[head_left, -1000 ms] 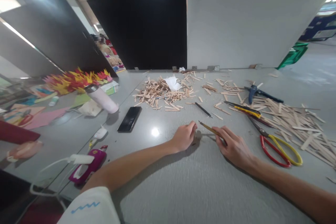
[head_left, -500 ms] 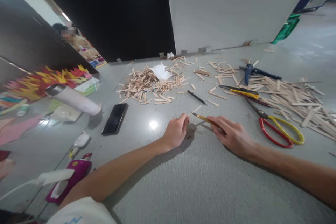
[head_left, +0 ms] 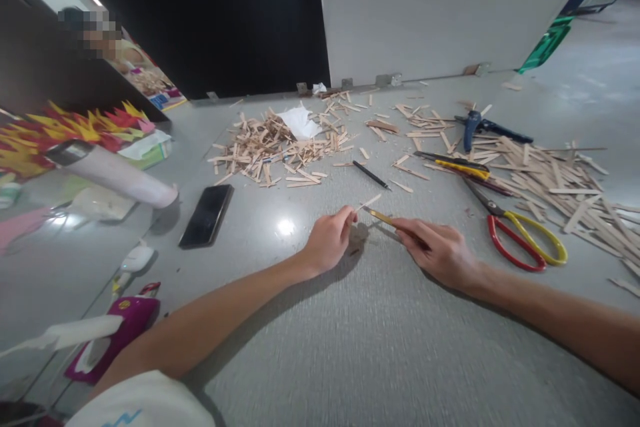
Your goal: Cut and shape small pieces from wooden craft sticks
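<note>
My left hand pinches a thin wooden stick that juts up and to the right from the fingers. My right hand grips a yellow craft knife, its blade tip just below the stick's free end. Both hands rest on the grey table near its middle.
Red-and-yellow scissors lie right of my right hand, beside a spread of wooden sticks. A heap of cut stick pieces, a black pen and a black phone lie beyond. A white bottle and pink glue gun sit left.
The camera tilted down and left. My left hand lifted the thin stick into view, and the knife tip came up against it.
</note>
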`<control>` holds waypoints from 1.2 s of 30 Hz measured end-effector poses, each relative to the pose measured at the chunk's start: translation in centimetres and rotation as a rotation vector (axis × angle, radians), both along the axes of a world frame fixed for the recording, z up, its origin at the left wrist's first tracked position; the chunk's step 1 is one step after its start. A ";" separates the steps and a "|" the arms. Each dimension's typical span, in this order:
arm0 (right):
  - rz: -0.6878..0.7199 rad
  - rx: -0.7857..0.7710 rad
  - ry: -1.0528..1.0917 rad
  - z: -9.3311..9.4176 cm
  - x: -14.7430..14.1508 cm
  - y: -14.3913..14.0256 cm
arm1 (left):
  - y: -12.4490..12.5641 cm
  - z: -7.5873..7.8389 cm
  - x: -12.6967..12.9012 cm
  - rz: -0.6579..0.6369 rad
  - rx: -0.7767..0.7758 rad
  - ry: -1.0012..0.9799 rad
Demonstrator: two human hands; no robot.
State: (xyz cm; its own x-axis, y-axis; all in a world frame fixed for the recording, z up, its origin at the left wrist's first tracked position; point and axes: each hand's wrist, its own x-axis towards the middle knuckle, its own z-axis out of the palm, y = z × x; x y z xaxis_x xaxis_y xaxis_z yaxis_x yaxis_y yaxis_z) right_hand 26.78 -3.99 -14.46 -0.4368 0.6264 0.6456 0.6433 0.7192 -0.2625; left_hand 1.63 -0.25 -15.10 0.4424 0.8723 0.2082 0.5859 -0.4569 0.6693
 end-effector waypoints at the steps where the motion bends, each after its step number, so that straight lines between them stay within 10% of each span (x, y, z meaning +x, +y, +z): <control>1: 0.002 -0.021 0.000 0.0 0.0 0.0 | 0.0 0.0 0.0 -0.001 -0.001 0.002; 36: 0.085 -0.241 0.034 0.4 -0.2 0.4 | 0.0 0.2 0.0 -0.022 0.003 0.031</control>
